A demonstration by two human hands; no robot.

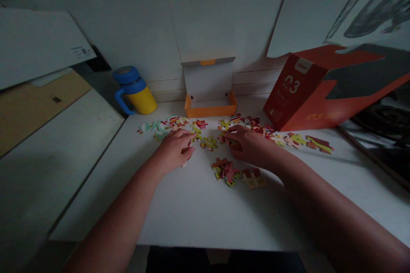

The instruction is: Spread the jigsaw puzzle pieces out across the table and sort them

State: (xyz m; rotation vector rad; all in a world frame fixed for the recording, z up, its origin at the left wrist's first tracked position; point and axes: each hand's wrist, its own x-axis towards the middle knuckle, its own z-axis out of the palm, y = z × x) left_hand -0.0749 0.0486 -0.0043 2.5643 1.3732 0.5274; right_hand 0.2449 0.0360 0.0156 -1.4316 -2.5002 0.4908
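Observation:
My left hand (174,150) lies palm down at the middle of the table, its fingertips on loose jigsaw puzzle pieces (196,130). A pale sliver of something shows under its thumb side, too small to name. My right hand (244,145) hangs over the same scattered row, fingers curled down among red and yellow pieces. Whether either hand grips a piece is hidden. Just below my right hand lies a small heap of joined or stacked pieces (226,171), with another piece (253,178) beside it.
An orange-and-grey open box tray (210,106) stands at the wall. A large red puzzle box (296,94) lies to the right, and a blue-and-yellow mug (136,91) stands at the left. The white table (192,217) ends at a front edge near me.

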